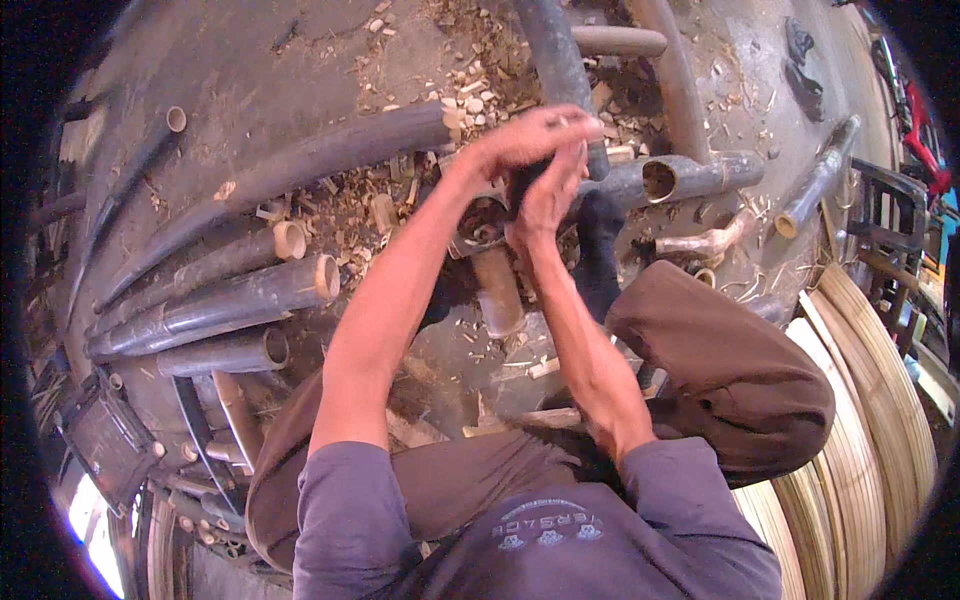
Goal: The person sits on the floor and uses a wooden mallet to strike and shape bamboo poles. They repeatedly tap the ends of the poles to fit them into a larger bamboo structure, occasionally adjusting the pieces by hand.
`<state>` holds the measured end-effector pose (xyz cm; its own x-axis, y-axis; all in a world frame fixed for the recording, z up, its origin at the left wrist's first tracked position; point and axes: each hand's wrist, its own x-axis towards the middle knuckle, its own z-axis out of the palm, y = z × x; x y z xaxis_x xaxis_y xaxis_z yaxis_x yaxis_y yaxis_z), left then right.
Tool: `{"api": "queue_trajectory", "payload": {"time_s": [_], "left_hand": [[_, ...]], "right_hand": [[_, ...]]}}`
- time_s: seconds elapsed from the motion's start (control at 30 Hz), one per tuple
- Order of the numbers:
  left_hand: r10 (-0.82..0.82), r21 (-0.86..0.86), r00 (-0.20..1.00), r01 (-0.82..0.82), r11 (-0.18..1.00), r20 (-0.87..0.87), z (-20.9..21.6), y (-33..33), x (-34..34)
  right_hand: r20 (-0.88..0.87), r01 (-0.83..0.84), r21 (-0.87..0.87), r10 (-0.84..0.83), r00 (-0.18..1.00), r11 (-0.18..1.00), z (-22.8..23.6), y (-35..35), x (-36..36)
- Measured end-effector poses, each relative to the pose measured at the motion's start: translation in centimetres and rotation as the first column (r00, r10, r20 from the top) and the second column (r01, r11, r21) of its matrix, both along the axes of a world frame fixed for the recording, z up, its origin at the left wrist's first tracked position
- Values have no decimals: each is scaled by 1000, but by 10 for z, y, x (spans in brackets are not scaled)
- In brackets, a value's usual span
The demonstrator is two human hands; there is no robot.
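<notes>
My left hand (528, 137) and my right hand (551, 195) are close together in front of me, fingers bent around a dark shape (521, 184) between them. Most of that shape is hidden, and I cannot tell what it is. The left hand is over its far side, the right hand along its right side. Just beneath my hands a round, hollow end (482, 222) shows. A short, pale brown bamboo piece (497, 290) lies nearer to me. Beyond my fingers, a thick grey bamboo pole (556, 60) runs toward the far edge.
Dark bamboo poles (240, 300) lie in a group at left, beside a long curved pole (300, 160). On the right are a hollow bamboo tube (715, 175) and another tube (820, 178). Wood chips (470, 95) litter the floor. Pale split strips (870, 400) are stacked at near right.
</notes>
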<state>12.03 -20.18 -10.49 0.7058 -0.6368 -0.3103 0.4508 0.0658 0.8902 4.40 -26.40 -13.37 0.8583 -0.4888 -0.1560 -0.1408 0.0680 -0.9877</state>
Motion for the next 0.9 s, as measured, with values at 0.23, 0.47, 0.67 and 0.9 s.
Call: {"api": "queue_trajectory", "payload": {"time_s": [0.23, 0.47, 0.67, 0.9], "left_hand": [[689, 243, 725, -670, 701, 10, -13, 56, -4], [969, 117, -133, -980, -159, 209, 8, 75, -94], [915, 65, 387, -922, 382, 117, 6, 84, -66], [838, 105, 526, -850, 516, 144, 15, 80, -36]], "right_hand": [[-171, -382, 364, 464, 869, 849, -15, 44, 51], [-48, -861, 394, 942, 331, 322, 30, 65, 25], [-255, -721, 44, 706, 661, 691, 30, 62, 16], [-2, -487, 65, 488, 873, 871, 22, 64, 22]]}}
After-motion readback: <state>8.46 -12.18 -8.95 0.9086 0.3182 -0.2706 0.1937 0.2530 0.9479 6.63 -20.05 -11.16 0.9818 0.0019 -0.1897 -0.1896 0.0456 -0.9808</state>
